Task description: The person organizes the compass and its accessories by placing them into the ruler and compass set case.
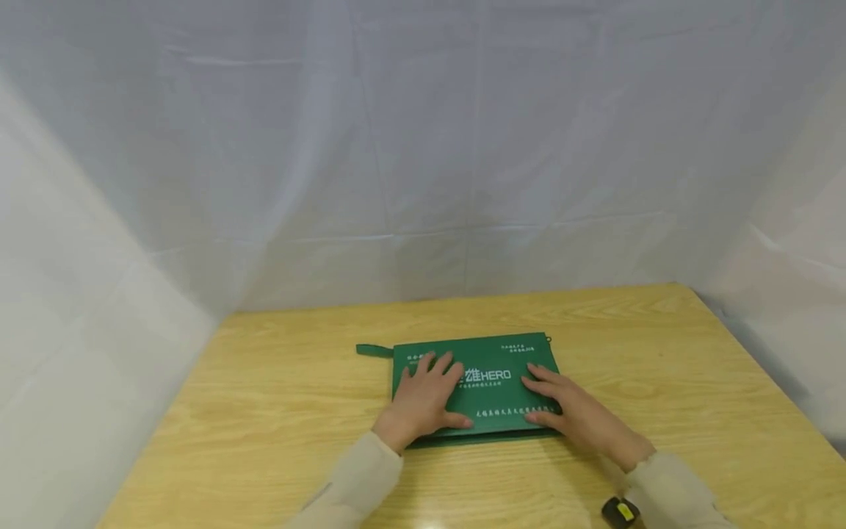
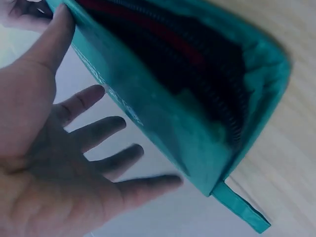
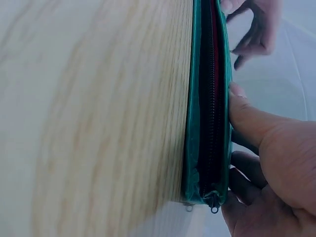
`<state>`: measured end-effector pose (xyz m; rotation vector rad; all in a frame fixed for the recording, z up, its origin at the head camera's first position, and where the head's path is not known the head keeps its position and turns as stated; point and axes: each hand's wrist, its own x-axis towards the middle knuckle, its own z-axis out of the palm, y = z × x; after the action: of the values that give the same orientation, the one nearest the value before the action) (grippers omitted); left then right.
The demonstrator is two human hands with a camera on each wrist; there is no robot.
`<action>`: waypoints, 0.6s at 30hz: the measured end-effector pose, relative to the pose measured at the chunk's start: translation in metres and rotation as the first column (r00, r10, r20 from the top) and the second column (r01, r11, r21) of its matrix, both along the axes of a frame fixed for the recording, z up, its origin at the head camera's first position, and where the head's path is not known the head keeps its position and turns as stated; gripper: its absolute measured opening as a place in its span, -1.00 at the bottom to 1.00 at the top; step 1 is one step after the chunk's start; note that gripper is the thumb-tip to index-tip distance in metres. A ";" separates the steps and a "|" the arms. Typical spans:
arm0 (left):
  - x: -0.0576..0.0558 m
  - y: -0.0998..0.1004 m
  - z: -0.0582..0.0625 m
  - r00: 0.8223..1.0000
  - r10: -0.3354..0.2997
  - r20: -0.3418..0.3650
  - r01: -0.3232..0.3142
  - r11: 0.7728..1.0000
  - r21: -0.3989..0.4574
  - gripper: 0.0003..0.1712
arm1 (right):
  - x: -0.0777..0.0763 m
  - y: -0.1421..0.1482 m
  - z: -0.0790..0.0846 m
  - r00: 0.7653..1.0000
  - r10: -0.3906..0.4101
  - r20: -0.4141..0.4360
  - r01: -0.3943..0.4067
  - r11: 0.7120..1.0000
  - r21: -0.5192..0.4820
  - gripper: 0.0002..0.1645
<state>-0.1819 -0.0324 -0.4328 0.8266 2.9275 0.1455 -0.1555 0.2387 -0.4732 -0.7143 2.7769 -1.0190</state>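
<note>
A green zip pouch (image 1: pixel 492 400) with white print reading HERO lies flat on the wooden table. Its long near side gapes, showing zipper teeth (image 3: pixel 212 108) and something red inside (image 2: pixel 190 52). A short strap (image 1: pixel 374 350) sticks out at the left end; a metal zipper pull (image 3: pixel 214 206) hangs at the right end. My left hand (image 1: pixel 425 400) rests on the pouch's left part with fingers spread. On the right part, the fingertips of my right hand (image 1: pixel 575 411) touch the cover, fingers apart. Neither hand grips the pouch.
The light wooden table (image 1: pixel 277 411) runs out on all sides of the pouch. Behind it hangs a pale sheet (image 1: pixel 423 162), with more sheeting at both sides. Beside the right sleeve is a small black item with a yellow patch (image 1: pixel 621 512).
</note>
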 end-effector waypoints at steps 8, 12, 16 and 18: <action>-0.012 0.004 0.007 0.982 0.074 0.172 -0.061 0.995 -0.079 0.10 | -0.008 0.000 0.004 0.999 0.033 0.018 -0.034 0.999 0.026 -0.21; -0.013 0.006 0.008 0.978 0.074 0.197 -0.053 0.992 -0.113 0.07 | -0.018 0.011 0.016 0.996 0.074 0.056 -0.076 0.997 0.031 -0.23; -0.013 0.009 0.006 0.978 0.078 0.195 -0.052 0.989 -0.135 0.07 | -0.038 0.031 0.023 0.999 -0.005 0.038 0.008 0.998 -0.057 -0.40; -0.013 0.010 0.006 0.977 0.084 0.196 -0.055 0.988 -0.147 0.08 | -0.048 0.041 0.022 0.997 -0.082 0.017 0.083 0.992 -0.091 -0.50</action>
<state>-0.1951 -0.0228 -0.4273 0.6474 2.7395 0.0256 -0.2037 0.2793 -0.4515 -0.6055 2.7844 -1.1687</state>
